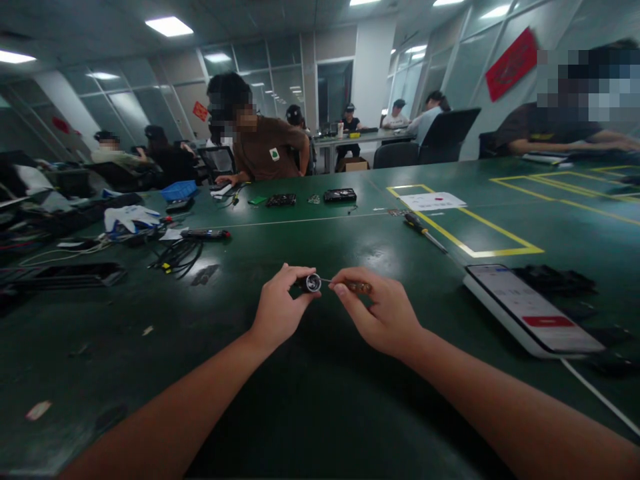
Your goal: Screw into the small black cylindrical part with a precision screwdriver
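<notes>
Near the middle of the view, my left hand (281,305) pinches a small round dark part with a silver rim (313,283) between thumb and fingers. Its open end faces me, and some detail inside is too small to make out. My right hand (377,308) is closed round a small screwdriver (360,287) with a brownish handle. The thin metal shaft points left and its tip reaches the rim of the round part; whether it touches cannot be told. Both hands are held above the green table (240,420).
On the right, a phone (530,307) rests on a white box with a cable. Another screwdriver (425,232) lies by yellow tape. Black cables (183,257), gloves (131,219) and a blue basket (179,191) are at left. Black housings (340,195) and a person (270,147) are across the table.
</notes>
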The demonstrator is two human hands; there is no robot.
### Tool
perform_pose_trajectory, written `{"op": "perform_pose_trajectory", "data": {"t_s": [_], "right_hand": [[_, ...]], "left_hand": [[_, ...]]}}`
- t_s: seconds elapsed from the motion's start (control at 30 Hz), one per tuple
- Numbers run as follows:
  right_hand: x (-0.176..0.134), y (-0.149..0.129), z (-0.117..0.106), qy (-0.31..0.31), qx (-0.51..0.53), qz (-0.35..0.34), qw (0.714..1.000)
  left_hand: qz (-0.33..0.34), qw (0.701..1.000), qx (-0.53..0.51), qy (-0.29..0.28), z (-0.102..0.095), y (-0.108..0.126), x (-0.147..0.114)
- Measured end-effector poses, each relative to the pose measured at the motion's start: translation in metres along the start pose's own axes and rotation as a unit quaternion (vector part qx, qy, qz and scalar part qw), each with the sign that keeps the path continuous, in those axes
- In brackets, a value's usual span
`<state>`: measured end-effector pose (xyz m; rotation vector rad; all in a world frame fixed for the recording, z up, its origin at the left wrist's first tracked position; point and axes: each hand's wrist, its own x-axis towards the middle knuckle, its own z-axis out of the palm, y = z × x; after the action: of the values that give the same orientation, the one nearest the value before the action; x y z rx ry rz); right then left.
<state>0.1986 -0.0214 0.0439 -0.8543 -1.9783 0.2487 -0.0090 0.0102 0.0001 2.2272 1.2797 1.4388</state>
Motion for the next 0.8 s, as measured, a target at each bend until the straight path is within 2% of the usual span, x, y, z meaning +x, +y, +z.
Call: {"op": "perform_pose_trajectory", "data": {"t_s": [0.1,0.17,0.27,0.33,0.43,0.6,0.67,0.73,0.8], "right_hand": [[-0.001,0.001,0.001,-0.007,0.008,0.021,1.000],[0.000,0.003,0.003,0.002,0.042,0.083,0.996],[0.002,0.011,0.009,0.033,0.162,0.201,0.966],[0.004,0.017,0.013,0.043,0.237,0.239,0.941],[0.005,0.025,0.015,0.035,0.270,0.247,0.930],[0.002,0.029,0.007,-0.036,0.200,0.182,0.962],[0.003,0.030,0.006,-0.048,0.196,0.181,0.963],[0.005,0.033,0.007,-0.031,0.243,0.213,0.946],[0.008,0.038,0.010,-0.005,0.313,0.259,0.914]], "left_hand": [[0.000,1.000,0.006,-0.012,-0.001,0.000,0.000],[0.000,1.000,0.017,-0.025,-0.001,0.000,0.000],[-0.005,0.998,0.040,-0.044,-0.002,0.000,0.000],[-0.011,0.997,0.054,-0.058,-0.002,0.000,0.001],[-0.013,0.995,0.069,-0.072,-0.002,0.000,0.002],[0.005,0.994,0.081,-0.079,-0.002,-0.003,0.003],[0.007,0.994,0.079,-0.080,-0.002,-0.004,0.003],[0.009,0.994,0.076,-0.083,-0.002,-0.003,0.002],[0.008,0.993,0.074,-0.088,-0.001,-0.002,0.001]]}}
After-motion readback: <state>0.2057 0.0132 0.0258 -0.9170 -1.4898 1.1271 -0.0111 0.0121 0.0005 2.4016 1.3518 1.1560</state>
